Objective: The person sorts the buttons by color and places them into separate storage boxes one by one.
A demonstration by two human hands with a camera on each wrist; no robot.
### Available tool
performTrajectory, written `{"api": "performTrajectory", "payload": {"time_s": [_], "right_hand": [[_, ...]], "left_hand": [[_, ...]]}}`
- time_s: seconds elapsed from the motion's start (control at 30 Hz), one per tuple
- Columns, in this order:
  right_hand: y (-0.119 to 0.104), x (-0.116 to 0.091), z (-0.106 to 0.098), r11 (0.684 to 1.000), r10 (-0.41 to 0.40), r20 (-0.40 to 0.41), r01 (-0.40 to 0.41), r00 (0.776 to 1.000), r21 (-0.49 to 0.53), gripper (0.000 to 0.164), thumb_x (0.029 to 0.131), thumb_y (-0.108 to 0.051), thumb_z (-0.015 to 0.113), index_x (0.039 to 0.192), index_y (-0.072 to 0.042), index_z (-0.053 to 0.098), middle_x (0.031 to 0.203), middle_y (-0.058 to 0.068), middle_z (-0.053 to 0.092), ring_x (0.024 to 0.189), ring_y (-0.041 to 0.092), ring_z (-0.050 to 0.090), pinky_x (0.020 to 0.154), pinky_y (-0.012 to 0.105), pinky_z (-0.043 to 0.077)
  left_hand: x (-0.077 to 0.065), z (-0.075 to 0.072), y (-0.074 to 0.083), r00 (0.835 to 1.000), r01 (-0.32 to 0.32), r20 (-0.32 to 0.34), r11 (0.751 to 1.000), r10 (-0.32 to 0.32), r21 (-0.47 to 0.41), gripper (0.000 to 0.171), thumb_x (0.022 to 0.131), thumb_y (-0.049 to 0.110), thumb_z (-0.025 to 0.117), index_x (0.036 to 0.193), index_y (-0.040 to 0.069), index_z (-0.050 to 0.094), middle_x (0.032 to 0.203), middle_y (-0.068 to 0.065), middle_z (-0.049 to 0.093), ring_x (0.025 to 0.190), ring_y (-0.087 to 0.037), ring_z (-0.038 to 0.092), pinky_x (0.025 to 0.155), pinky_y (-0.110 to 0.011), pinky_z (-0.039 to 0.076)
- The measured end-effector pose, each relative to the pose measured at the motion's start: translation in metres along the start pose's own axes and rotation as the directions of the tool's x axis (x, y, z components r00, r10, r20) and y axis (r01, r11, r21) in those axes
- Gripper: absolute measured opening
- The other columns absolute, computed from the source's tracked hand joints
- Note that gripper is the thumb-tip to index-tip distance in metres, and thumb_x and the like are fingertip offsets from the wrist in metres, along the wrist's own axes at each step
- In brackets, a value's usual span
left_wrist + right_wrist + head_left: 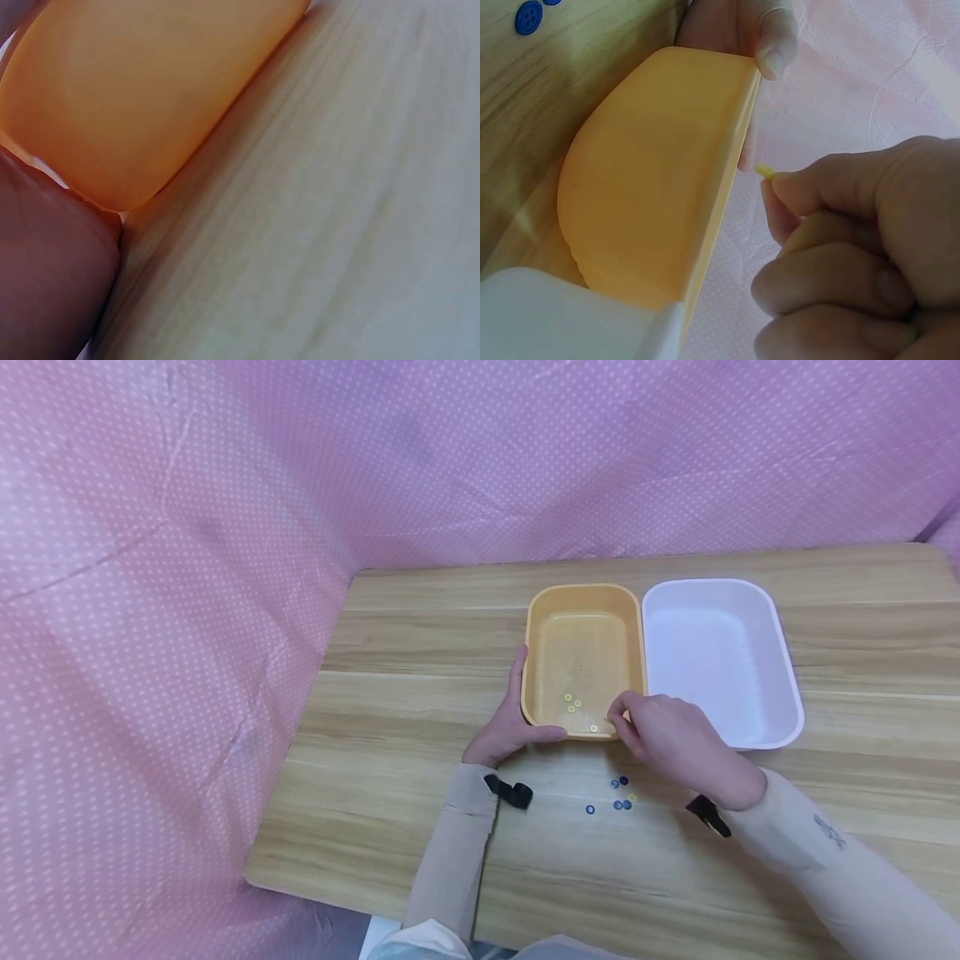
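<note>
An orange plastic tub (588, 652) sits on the table with several small yellow buttons (572, 709) on its floor near the front. My left hand (510, 727) grips its front left corner, the thumb along the front rim and the fingers against the left side. Over the tub's front right corner, my right hand (671, 735) pinches a yellow button (764, 172) between thumb and index finger. Several blue buttons (627, 805) lie on the table in front of the tub, with one yellow button (632, 797) among them.
A white tub (712, 660) stands against the orange tub's right side, with no buttons visible in it. Both are on a wood-grain table (405, 693). Pink dotted cloth (480, 460) hangs behind the table and to its left.
</note>
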State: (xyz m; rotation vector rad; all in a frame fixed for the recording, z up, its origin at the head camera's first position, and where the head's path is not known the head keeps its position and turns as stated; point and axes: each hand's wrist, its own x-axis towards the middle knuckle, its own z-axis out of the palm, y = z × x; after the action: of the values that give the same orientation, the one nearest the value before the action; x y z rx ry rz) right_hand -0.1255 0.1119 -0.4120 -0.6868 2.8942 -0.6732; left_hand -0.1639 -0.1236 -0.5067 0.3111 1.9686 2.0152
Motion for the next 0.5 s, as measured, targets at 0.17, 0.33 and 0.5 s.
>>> {"api": "performTrajectory", "payload": {"time_s": [0.17, 0.33, 0.5], "right_hand": [[0.0012, 0.0026, 0.0003, 1.0, 0.002, 0.017, -0.002, 1.0, 0.007, 0.009, 0.089, -0.014, 0.058, 0.091, -0.007, 0.063, 0.055, -0.006, 0.045, 0.053, 0.015, 0.045, 0.045, 0.028, 0.037], [0.0013, 0.0052, -0.0001, 1.0, 0.013, 0.04, -0.014, 0.999, 0.011, 0.01, 0.089, -0.013, 0.057, 0.093, -0.006, 0.063, 0.056, -0.005, 0.047, 0.053, 0.015, 0.045, 0.045, 0.028, 0.036], [0.0017, 0.0078, 0.0006, 1.0, 0.016, 0.039, -0.016, 0.999, 0.014, 0.01, 0.089, -0.012, 0.057, 0.092, -0.005, 0.063, 0.056, -0.005, 0.048, 0.053, 0.015, 0.045, 0.044, 0.027, 0.036]], "left_hand": [[0.0005, -0.0004, -0.0003, 1.0, 0.005, 0.002, 1.0, -0.005, 0.014, 0.131, 0.061, 0.008, 0.089, 0.146, 0.047, -0.003, 0.151, 0.016, 0.019, 0.121, -0.014, 0.045, 0.109, -0.032, 0.024], [0.001, -0.0008, -0.0001, 1.0, 0.021, 0.012, 1.0, -0.021, 0.008, 0.132, 0.062, 0.005, 0.087, 0.146, 0.048, -0.005, 0.151, 0.017, 0.018, 0.119, -0.015, 0.046, 0.107, -0.03, 0.026], [0.0013, -0.0006, 0.0001, 1.0, 0.017, 0.021, 1.0, -0.017, 0.001, 0.134, 0.062, 0.003, 0.086, 0.147, 0.044, -0.009, 0.153, 0.012, 0.016, 0.12, -0.018, 0.046, 0.107, -0.03, 0.027]]}}
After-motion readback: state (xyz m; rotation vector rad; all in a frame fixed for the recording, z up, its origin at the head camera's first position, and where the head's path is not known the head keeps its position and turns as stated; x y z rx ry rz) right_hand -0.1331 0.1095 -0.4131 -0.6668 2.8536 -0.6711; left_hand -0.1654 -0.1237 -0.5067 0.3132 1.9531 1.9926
